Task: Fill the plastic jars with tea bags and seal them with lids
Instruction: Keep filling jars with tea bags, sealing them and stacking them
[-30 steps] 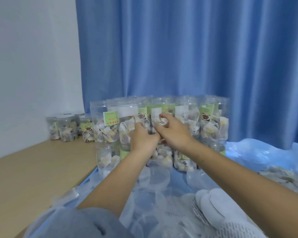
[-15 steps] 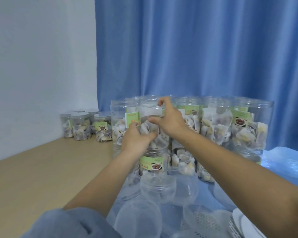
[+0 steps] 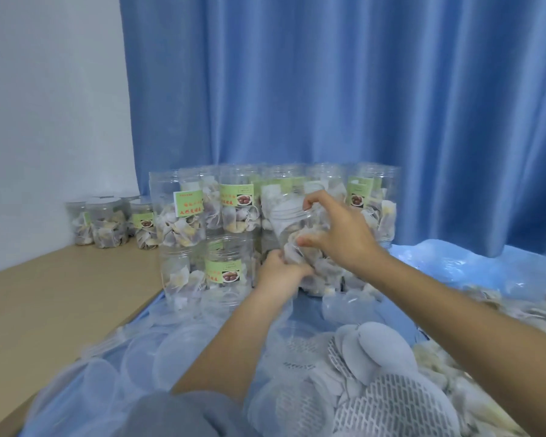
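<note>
Jar [image 3: 289,222] tilted, gripped between both hands

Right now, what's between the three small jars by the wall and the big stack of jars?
In the head view, only bare wooden tabletop separates the small jars from the stack.

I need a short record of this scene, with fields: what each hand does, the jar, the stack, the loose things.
left hand: grips the tilted jar's lower end
right hand: grips the jar's upper part
tilted jar: clear, holds tea bags, leaning left
stacked jars: two tiers, filled, labelled
loose lids: on blue sheet, near side
</note>
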`<control>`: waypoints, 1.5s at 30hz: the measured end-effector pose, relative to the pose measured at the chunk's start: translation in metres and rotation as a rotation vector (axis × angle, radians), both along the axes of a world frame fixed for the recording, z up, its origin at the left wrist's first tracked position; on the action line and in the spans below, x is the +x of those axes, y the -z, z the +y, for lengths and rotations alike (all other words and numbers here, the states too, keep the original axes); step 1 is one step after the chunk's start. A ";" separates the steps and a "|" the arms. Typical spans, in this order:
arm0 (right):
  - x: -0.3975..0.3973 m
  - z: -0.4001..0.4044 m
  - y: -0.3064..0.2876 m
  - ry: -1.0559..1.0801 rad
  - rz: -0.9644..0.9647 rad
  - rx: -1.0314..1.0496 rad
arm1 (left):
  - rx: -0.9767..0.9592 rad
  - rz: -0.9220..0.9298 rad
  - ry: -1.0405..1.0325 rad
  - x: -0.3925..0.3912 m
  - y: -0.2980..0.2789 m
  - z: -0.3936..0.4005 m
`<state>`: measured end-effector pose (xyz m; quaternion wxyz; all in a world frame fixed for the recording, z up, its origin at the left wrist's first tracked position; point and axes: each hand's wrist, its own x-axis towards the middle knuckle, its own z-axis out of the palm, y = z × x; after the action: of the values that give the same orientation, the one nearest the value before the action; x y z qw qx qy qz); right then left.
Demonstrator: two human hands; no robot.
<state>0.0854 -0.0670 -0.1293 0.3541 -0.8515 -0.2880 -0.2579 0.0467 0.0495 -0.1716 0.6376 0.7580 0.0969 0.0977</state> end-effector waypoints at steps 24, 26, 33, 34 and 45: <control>0.050 -0.048 0.122 0.139 0.405 0.169 | -0.039 -0.159 -0.250 0.019 0.088 -0.032; 0.049 -0.056 0.117 0.159 0.404 0.020 | -0.067 -0.140 -0.271 0.018 0.088 -0.031; 0.019 -0.073 0.094 0.023 0.542 -0.620 | -0.041 -0.119 -0.291 0.013 0.087 -0.034; 0.015 -0.074 0.093 0.035 0.547 -0.690 | -0.042 -0.114 -0.290 0.012 0.087 -0.034; 0.004 -0.091 0.129 0.178 0.508 -0.510 | -0.107 -0.054 -0.313 0.010 0.082 -0.037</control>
<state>0.0892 -0.1584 -0.2585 0.1669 -0.9710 -0.1710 0.0120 0.0568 0.0125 -0.2538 0.6566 0.6955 0.2016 0.2108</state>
